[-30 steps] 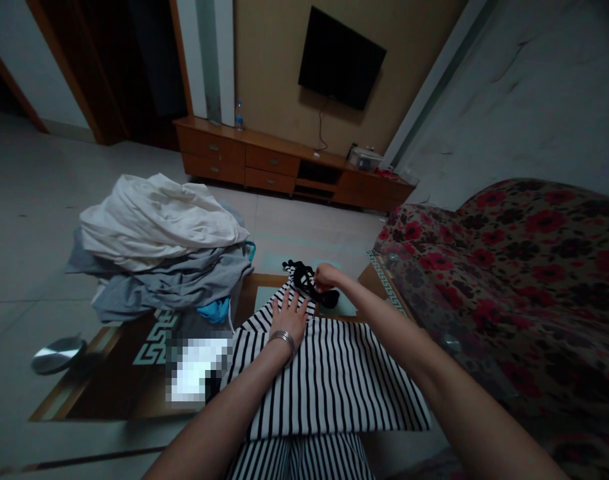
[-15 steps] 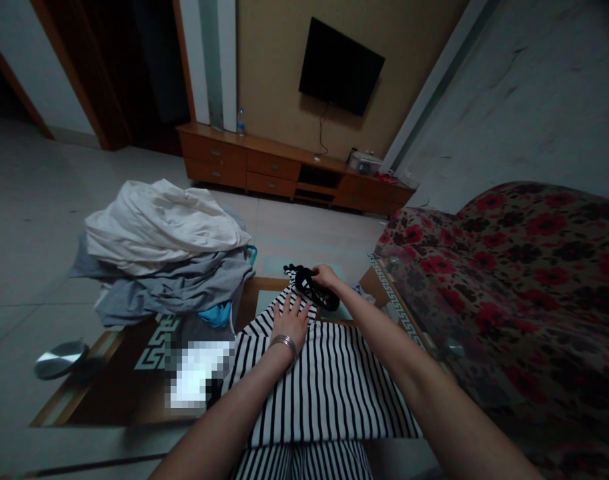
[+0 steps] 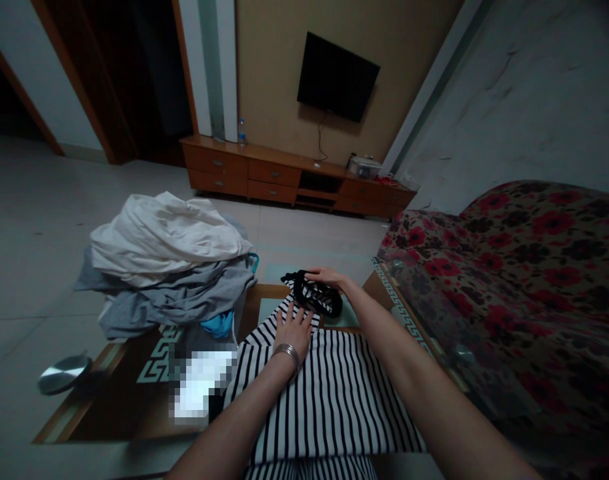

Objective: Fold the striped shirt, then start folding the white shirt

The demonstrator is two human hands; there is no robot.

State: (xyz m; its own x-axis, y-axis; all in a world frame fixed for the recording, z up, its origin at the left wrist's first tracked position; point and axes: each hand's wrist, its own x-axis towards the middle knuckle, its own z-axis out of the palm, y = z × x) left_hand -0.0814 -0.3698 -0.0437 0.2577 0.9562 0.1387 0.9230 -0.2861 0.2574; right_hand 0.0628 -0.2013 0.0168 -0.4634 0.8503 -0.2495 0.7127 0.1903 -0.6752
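I see my left hand [image 3: 294, 333] open wide, with the fingers spread and lying flat on a black-and-white striped garment [image 3: 329, 393]. This garment hangs over the near edge of the glass table [image 3: 399, 307]. A metal bangle [image 3: 287, 351] is on that wrist. My right hand [image 3: 327, 276] is narrow, and its fingers lie on a tight striped roll [image 3: 317, 297] at the far side of the table, where the garment ends. I cannot tell if these fingers really grip it. At the far left corner of the table is a heap of white and grey clothes [image 3: 164, 260], with a blue cloth [image 3: 217, 325] below it. A floral sofa [image 3: 534, 267] stands to the right of the table.
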